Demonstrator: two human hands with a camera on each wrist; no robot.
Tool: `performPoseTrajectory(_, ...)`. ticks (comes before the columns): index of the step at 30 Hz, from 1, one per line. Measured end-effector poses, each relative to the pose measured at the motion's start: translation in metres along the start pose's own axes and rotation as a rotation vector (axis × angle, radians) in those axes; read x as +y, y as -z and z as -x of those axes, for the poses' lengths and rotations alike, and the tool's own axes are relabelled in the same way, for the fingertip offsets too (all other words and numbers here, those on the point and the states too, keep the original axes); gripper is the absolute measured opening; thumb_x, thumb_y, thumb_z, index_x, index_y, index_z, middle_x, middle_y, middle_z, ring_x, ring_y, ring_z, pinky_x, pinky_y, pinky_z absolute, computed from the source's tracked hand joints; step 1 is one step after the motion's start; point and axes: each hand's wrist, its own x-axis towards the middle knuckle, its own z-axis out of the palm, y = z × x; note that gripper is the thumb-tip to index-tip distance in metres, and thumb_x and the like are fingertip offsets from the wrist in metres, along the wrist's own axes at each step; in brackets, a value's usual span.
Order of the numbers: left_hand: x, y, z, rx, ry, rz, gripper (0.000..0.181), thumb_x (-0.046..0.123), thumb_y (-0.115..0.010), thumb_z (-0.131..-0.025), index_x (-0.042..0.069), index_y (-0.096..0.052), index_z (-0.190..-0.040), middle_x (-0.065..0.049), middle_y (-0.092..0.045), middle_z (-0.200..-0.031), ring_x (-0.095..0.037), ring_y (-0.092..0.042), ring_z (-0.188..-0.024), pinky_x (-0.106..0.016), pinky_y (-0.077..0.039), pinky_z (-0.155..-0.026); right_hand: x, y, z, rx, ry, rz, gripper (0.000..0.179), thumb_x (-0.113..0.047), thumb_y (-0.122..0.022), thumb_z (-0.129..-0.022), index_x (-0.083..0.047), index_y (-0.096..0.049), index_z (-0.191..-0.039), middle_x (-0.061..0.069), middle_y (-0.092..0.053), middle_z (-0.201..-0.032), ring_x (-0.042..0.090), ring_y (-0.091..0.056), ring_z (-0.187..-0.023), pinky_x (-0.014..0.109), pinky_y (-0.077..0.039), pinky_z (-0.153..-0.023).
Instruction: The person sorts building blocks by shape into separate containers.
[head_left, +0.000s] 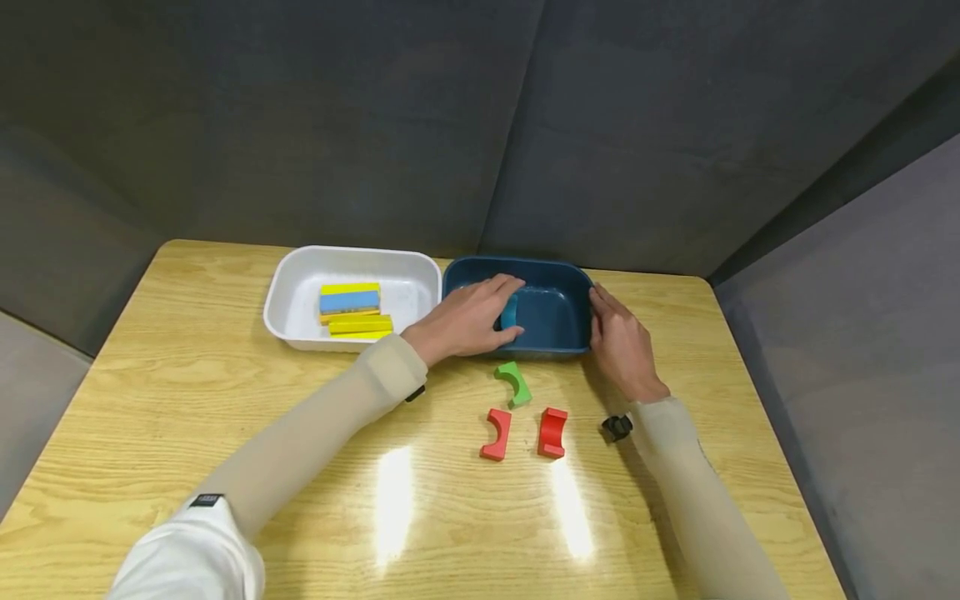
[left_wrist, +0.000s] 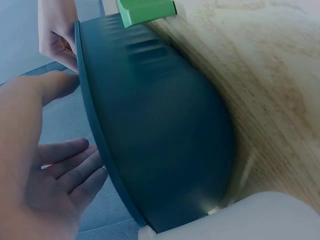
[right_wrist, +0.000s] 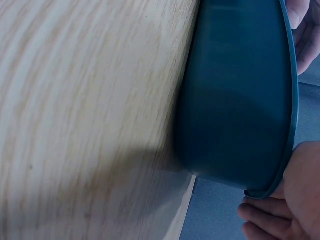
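Observation:
My left hand [head_left: 468, 318] reaches over the dark blue bin [head_left: 555, 346], thumb and fingers spread apart. A blue curved block [head_left: 509, 312] shows in the bin between its fingertips and thumb. In the left wrist view, the thumb and fingers [left_wrist: 75, 170] stand apart above the rim, and the wall hides the block. My right hand [head_left: 626, 342] grips the bin's right end; in the right wrist view its fingers [right_wrist: 265, 217] lie at the rim corner. In front of the bin lie a green arch block [head_left: 516, 385] and two red arch blocks, one left [head_left: 497, 435] and one right [head_left: 552, 433].
A white bin [head_left: 281, 321] stands directly left of the dark blue one. It holds several yellow blocks [head_left: 362, 325] and a blue block [head_left: 349, 302]. Both bins sit near the far edge of the wooden table [head_left: 315, 467], with dark grey panels [head_left: 360, 125] behind.

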Motion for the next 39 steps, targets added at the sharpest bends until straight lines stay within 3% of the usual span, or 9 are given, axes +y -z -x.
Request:
performPoseTrajectory(9, 0.003, 0.003, 0.015, 0.072, -0.085, -0.036, 0.074, 0.048, -0.063, -0.106, 0.009, -0.040, -0.165, -0.010, -0.046, -0.166, -0.027, -0.056, -0.142, -0.044, -0.046, -0.120, -0.002, -0.002, 0.001, -0.014, -0.003, -0.004, 0.043, -0.002, -0.054, -0.109, 0.007, -0.056, -0.151, 0.020, -0.053, -0.160, 0.044, -0.059, -0.137, 0.064, -0.056, -0.101)
performPoseTrajectory(16, 0.004, 0.006, 0.035, 0.195, -0.189, -0.013, 0.069, 0.044, -0.067, -0.105, 0.007, -0.047, -0.160, -0.012, -0.052, -0.161, -0.027, -0.058, -0.141, -0.044, -0.050, -0.117, -0.003, 0.000, -0.001, -0.006, 0.010, -0.001, 0.043, -0.002, -0.054, -0.110, 0.007, -0.055, -0.151, 0.021, -0.052, -0.160, 0.044, -0.059, -0.138, 0.063, -0.056, -0.102)
performPoseTrajectory(20, 0.006, 0.008, 0.049, 0.241, -0.218, 0.019, 0.066, 0.042, -0.071, -0.103, 0.008, -0.052, -0.158, -0.011, -0.056, -0.158, -0.027, -0.062, -0.137, -0.043, -0.055, -0.111, -0.003, 0.001, -0.002, -0.006, 0.006, 0.007, 0.043, -0.002, -0.055, -0.109, 0.007, -0.055, -0.152, 0.021, -0.052, -0.160, 0.044, -0.059, -0.138, 0.063, -0.055, -0.103)
performPoseTrajectory(29, 0.017, 0.007, 0.078, 0.270, -0.238, 0.117, 0.067, 0.038, -0.075, -0.101, 0.007, -0.053, -0.156, -0.012, -0.057, -0.157, -0.029, -0.061, -0.139, -0.043, -0.058, -0.106, -0.001, 0.003, -0.002, -0.003, 0.006, 0.013, 0.043, -0.003, -0.056, -0.109, 0.007, -0.055, -0.151, 0.021, -0.053, -0.160, 0.044, -0.059, -0.138, 0.063, -0.054, -0.104)
performPoseTrajectory(39, 0.029, -0.012, 0.107, 0.257, -0.262, 0.146, 0.069, 0.038, -0.079, -0.098, 0.005, -0.055, -0.154, -0.012, -0.059, -0.155, -0.026, -0.063, -0.136, -0.038, -0.058, -0.107, -0.001, 0.002, 0.002, -0.012, -0.004, 0.011, 0.043, -0.003, -0.055, -0.110, 0.007, -0.055, -0.152, 0.021, -0.052, -0.161, 0.044, -0.058, -0.139, 0.063, -0.054, -0.105)
